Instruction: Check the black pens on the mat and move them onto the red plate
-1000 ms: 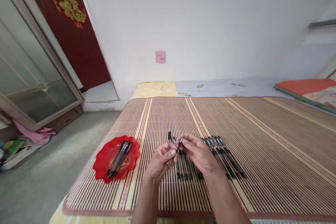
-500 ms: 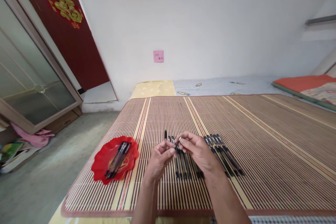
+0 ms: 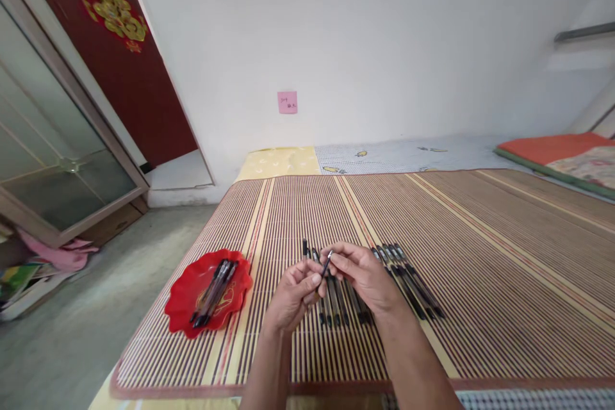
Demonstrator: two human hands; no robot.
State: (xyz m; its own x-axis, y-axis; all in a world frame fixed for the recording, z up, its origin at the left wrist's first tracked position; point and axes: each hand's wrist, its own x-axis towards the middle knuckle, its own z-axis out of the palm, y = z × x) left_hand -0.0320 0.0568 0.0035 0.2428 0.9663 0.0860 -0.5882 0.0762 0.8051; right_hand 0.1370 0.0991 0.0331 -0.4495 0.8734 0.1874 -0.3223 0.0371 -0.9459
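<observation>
A slim black pen (image 3: 325, 267) with a pale, shiny upper end is held up between my hands. My left hand (image 3: 292, 295) pinches its lower part between thumb and fingers. The fingertips of my right hand (image 3: 361, 274) close around the upper end. Beneath and behind the hands, several dark pens (image 3: 343, 307) lie side by side on the striped mat (image 3: 307, 211), partly covered by the fingers. A black cap-like piece (image 3: 304, 246) shows just beyond my left hand; what it joins is hidden.
To the left, a red scalloped plate (image 3: 180, 301) carries several pens (image 3: 214, 293). Another row of pens (image 3: 408, 282) lies right of my right hand. Folded bedding (image 3: 552, 154) is at the far right, and a pink note (image 3: 287, 102) is on the wall.
The pen between my hands shows more of its length now. Both hands keep nearly the same place, and the view has shifted slightly.
</observation>
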